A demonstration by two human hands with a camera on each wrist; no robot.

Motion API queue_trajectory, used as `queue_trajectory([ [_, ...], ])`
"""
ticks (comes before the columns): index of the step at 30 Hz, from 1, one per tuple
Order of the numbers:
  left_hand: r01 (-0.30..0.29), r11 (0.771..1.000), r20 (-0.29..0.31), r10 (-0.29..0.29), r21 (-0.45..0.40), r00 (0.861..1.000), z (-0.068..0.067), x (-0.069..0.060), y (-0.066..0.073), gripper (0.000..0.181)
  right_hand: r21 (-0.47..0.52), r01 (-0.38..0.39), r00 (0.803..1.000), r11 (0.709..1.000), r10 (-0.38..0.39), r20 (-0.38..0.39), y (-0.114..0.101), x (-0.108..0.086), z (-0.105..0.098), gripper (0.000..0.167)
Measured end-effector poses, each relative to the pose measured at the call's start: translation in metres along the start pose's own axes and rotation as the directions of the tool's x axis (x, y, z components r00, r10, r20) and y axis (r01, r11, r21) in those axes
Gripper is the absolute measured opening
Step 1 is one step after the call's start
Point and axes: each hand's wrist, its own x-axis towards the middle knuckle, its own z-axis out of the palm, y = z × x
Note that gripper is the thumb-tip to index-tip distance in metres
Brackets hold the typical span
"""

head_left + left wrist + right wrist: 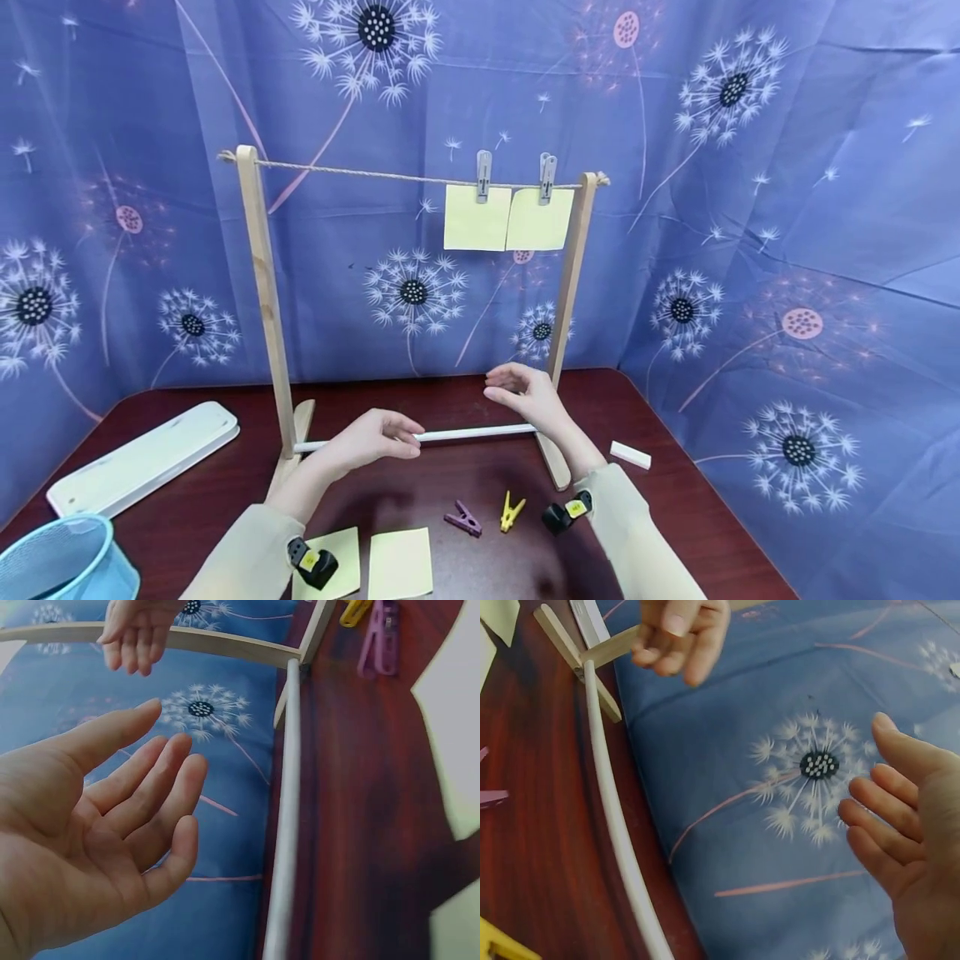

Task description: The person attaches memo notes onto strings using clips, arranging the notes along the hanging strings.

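Observation:
My left hand hovers near the white crossbar of a wooden stand, its fingers loosely bent around nothing. Higher and to the right, my right hand is in the air beside the stand's right post, also holding nothing. Two yellow paper sheets hang from the rope at its right end: the left sheet under one grey clip, the right sheet under another grey clip. A purple clothespin and a yellow clothespin lie on the table, below the hands.
Two more yellow sheets, one partly under my left wrist and one beside it, lie at the table's front. A long white case and a blue mesh basket stand left. A small white block lies right.

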Motion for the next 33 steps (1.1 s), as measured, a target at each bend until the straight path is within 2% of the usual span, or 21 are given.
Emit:
queue_trajectory([
  [6, 0.018, 0.995, 0.079, -0.010, -0.096, 0.997, 0.015, -0.013, -0.024, 0.041, 0.032, -0.034, 0.997, 0.999, 0.031, 0.071, 0.020, -0.017, 0.003, 0.028],
  [9, 0.019, 0.995, 0.110, -0.008, -0.101, 0.994, 0.022, -0.019, -0.035, 0.042, 0.026, -0.039, 0.995, 0.999, 0.036, 0.096, 0.033, -0.025, 0.007, 0.031],
  [13, 0.018, 0.999, 0.124, -0.013, -0.038, 0.992, 0.028, -0.025, -0.045, 0.041, 0.031, -0.037, 0.985, 0.999, 0.032, 0.170, 0.048, -0.034, 0.011, 0.036],
  [17, -0.011, 0.999, 0.137, 0.007, 0.032, 0.990, 0.031, -0.030, -0.050, 0.041, 0.022, -0.032, 0.969, 0.999, 0.025, 0.247, 0.056, -0.042, 0.011, 0.038],
  [24, -0.068, 0.985, 0.200, 0.036, 0.156, 0.979, 0.038, -0.035, -0.048, 0.039, 0.000, 0.016, 0.942, 1.000, -0.016, 0.334, 0.066, -0.050, 0.010, 0.036],
  [28, -0.101, 0.973, 0.223, 0.054, 0.208, 0.973, 0.040, -0.037, -0.046, 0.043, 0.012, 0.002, 0.925, 1.000, -0.006, 0.380, 0.070, -0.053, 0.009, 0.039],
  [31, -0.146, 0.958, 0.245, 0.085, 0.247, 0.966, 0.042, -0.038, -0.047, 0.048, 0.036, -0.030, 0.900, 0.999, 0.011, 0.436, 0.074, -0.055, 0.006, 0.046],
  [33, -0.177, 0.944, 0.259, 0.104, 0.278, 0.960, 0.042, -0.038, -0.047, 0.051, 0.072, -0.055, 0.872, 0.996, 0.013, 0.490, 0.077, -0.055, 0.003, 0.049],
])
